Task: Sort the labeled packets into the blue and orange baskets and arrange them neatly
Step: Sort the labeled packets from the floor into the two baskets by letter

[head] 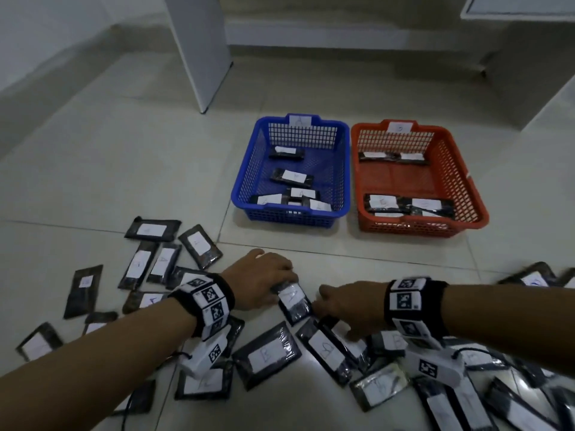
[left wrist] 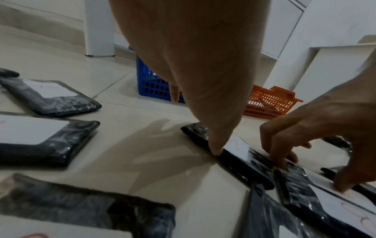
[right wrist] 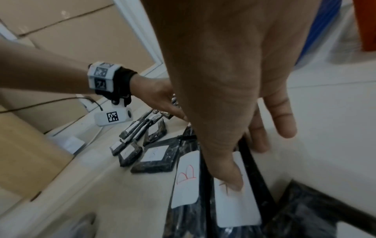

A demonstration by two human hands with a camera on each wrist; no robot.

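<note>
A pale tiled floor [head: 124, 169] with thin grout lines runs back to a low ledge [head: 342, 35] along the wall, a white upright panel [head: 199, 48] stands on it at the left, and brown cardboard boxes [right wrist: 71, 37] are stacked at the side.

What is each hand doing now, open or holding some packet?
Left hand: grip pinches the far end of the A packet.
Right hand: open, pressing on the pile of packets, holding none.

Packets [head: 266, 356] on floor [head: 155, 150] before baskets [head: 249, 178]
</note>
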